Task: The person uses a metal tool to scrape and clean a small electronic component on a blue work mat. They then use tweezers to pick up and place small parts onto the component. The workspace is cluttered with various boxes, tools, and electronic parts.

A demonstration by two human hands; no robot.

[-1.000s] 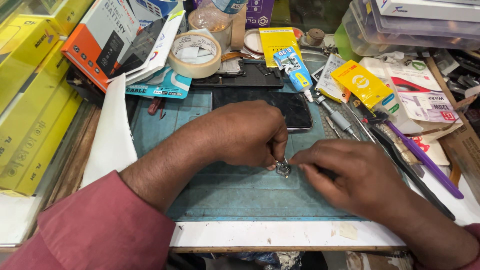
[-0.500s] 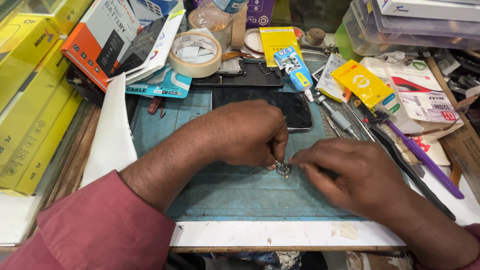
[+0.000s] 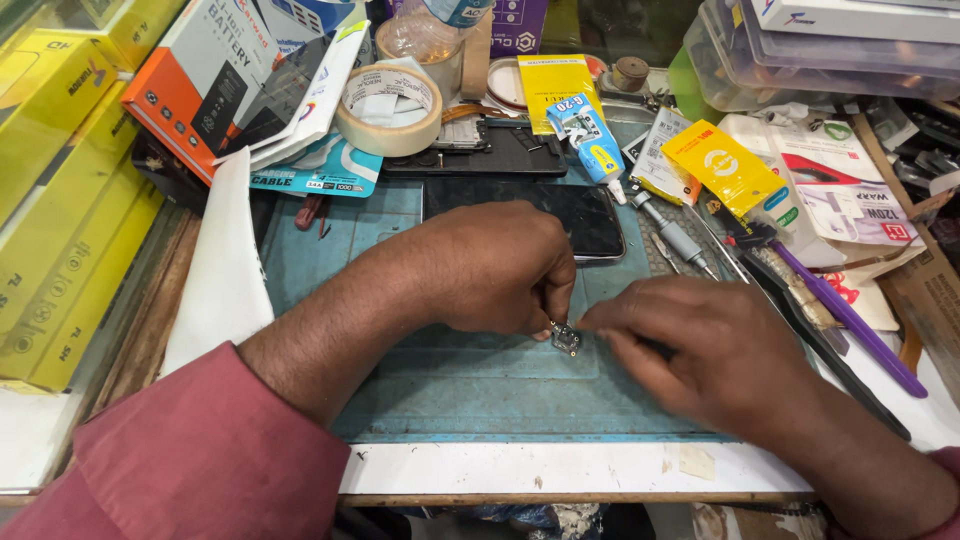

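Observation:
A tiny metal electronic part (image 3: 566, 339) lies on the blue-green work mat (image 3: 470, 385) near the middle. My left hand (image 3: 495, 265) curls over it from the left, fingertips pinching its upper edge. From the right, my right hand (image 3: 705, 345) reaches in, its fingertips pressed against the part's right side; any tool in it is hidden. Just behind my left hand lies a black phone (image 3: 580, 215), screen up.
A tape roll (image 3: 390, 110), a dark phone frame (image 3: 480, 155), a glue tube (image 3: 592, 150), yellow packets (image 3: 725, 165), a purple pry tool (image 3: 850, 320) and screwdrivers (image 3: 675, 240) crowd the back and right. Yellow and orange boxes (image 3: 60, 200) stack at the left. A white sheet (image 3: 225, 260) leans there.
Both hands stay almost still over the small part; the fingertips shift only slightly.

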